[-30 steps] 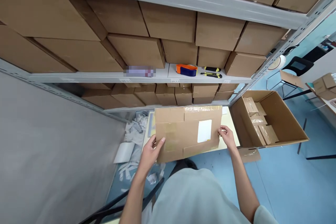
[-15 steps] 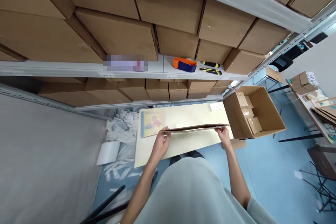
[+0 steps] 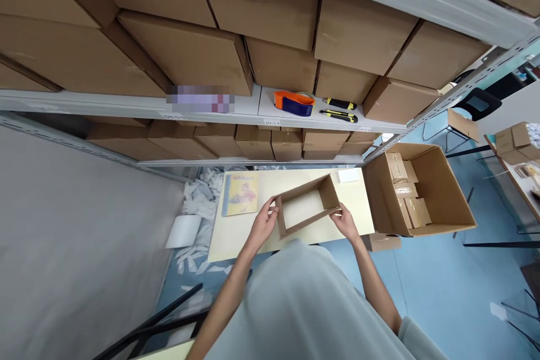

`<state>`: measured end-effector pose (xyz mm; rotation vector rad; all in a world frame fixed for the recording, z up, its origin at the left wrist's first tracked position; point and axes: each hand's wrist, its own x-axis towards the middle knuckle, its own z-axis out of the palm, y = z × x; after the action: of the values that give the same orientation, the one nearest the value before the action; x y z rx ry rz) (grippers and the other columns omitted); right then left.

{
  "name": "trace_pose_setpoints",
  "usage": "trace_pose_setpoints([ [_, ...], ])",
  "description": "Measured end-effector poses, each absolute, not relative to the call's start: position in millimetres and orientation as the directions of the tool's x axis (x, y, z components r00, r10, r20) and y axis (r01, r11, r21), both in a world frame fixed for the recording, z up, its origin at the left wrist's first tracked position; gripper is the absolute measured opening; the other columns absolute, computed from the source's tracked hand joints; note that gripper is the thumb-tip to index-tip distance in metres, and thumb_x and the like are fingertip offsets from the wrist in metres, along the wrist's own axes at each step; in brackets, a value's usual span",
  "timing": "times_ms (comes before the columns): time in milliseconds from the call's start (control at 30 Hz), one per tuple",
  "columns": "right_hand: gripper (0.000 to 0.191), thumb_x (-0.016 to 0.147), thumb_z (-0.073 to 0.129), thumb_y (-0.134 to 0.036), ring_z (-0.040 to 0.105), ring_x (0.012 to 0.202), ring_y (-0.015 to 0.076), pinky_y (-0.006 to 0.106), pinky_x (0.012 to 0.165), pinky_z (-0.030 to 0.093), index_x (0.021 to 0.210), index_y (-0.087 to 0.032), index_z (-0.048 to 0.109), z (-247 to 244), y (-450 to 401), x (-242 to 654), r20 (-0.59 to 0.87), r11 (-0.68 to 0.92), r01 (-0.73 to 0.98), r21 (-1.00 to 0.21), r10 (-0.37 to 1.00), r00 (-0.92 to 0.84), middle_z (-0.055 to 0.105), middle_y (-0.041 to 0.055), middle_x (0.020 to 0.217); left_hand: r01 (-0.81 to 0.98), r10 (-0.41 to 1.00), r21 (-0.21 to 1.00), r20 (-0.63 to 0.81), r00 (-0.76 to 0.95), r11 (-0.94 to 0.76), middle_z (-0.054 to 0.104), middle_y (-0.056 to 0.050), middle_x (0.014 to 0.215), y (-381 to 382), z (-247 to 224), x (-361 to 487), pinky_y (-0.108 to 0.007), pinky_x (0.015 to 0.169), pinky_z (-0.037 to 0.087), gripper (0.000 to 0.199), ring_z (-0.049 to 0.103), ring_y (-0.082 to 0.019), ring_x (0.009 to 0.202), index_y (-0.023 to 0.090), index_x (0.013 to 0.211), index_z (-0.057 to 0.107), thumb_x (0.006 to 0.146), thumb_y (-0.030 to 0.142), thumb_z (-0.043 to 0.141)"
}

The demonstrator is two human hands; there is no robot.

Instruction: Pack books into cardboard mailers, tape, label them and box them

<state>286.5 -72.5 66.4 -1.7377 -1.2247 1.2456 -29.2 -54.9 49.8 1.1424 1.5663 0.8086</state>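
- At the left, white paper scraps [image 3: 196, 202] lie on the floor beside your worktop [image 3: 228, 242].
- A yellow-and-blue book [image 3: 240, 194] lies flat on the worktop's left part, apart from your work.
- Your left hand [image 3: 264, 225] has its grip clamped on the carton's left end, close to its far corner.
- The carton [image 3: 309, 221] is between your hands, tilted over the worktop's near middle, walls spread into a frame; a pale surface shows through, so the bottom seems open.
- You appear to be squaring up the carton; the next move calls for holding the corners true while the bottom flaps are folded, I judge.
- Your right hand [image 3: 346, 222] has its grip pinched on the near right corner.
- Farther right, small cartons [image 3: 419, 212] lie inside a large open box [image 3: 447, 185].
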Motion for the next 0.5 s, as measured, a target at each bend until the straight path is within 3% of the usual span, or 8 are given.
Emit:
trace_pose_setpoints([
  [133, 0.066, 0.082, 0.079, -0.058, 0.078, 0.101, 0.0253, 0.038, 0.086, 0.065, 0.134, -0.018, 0.069, 87.8, -74.0, 300.7, -0.354, -0.346, 0.353, -0.87, 0.934, 0.043, 0.077, 0.0139, 0.125, 0.23, 0.939, 0.915, -0.294, -0.179, 0.33, 0.059, -0.019, 0.158, -54.7, 67.4, -18.3, -0.042, 0.107, 0.056, 0.064, 0.066, -0.031, 0.134, 0.019, 0.15, 0.059, 0.099, 0.057, 0.054],
  [233, 0.054, 0.086, 0.077, -0.06, 0.077, 0.094, 0.0246, 0.038, 0.083, 0.063, 0.124, -0.021, 0.074, 108.8, -62.4, 311.6, -0.333, -0.318, 0.436, -0.842, 0.942, 0.044, 0.08, 0.0115, 0.12, 0.347, 0.941, 0.877, -0.285, -0.181, 0.332, 0.06, -0.02, 0.157, -60.6, 80.1, -17.3, -0.043, 0.102, 0.058, 0.073, 0.067, -0.034, 0.132, 0.019, 0.15, 0.058, 0.092, 0.063, 0.063],
  [333, 0.036, 0.089, 0.075, -0.056, 0.075, 0.083, 0.0246, 0.037, 0.078, 0.058, 0.108, -0.025, 0.076, 121.2, -42.5, 313.3, -0.285, -0.263, 0.571, -0.778, 0.957, 0.053, 0.082, 0.0054, 0.096, 0.572, 0.951, 0.762, -0.275, -0.141, 0.305, 0.066, -0.019, 0.145, -70.1, 90.6, -15.4, -0.041, 0.091, 0.06, 0.075, 0.075, -0.032, 0.111, 0.018, 0.149, 0.059, 0.089, 0.06, 0.069],
  [433, 0.017, 0.092, 0.07, -0.044, 0.072, 0.076, 0.0246, 0.035, 0.071, 0.051, 0.094, -0.029, 0.075, 124.1, -26.1, 308.2, -0.249, -0.208, 0.683, -0.7, 0.968, 0.04, 0.08, 0.002, 0.085, 0.701, 0.955, 0.653, -0.254, -0.154, 0.287, 0.072, -0.014, 0.128, -77.2, 98.6, -10.9, -0.036, 0.08, 0.057, 0.053, 0.076, -0.025, 0.085, 0.02, 0.141, 0.064, 0.095, 0.045, 0.061],
  [500, 0.014, 0.094, 0.063, -0.037, 0.071, 0.073, 0.0239, 0.033, 0.068, 0.047, 0.088, -0.028, 0.073, 125.3, -21.1, 304.6, -0.226, -0.17, 0.738, -0.653, 0.974, 0.024, 0.08, 0.0022, 0.084, 0.745, 0.959, 0.606, -0.226, -0.173, 0.277, 0.074, -0.011, 0.12, -78.3, 103.9, -8.2, -0.034, 0.076, 0.055, 0.043, 0.074, -0.022, 0.077, 0.021, 0.135, 0.068, 0.096, 0.034, 0.056],
])
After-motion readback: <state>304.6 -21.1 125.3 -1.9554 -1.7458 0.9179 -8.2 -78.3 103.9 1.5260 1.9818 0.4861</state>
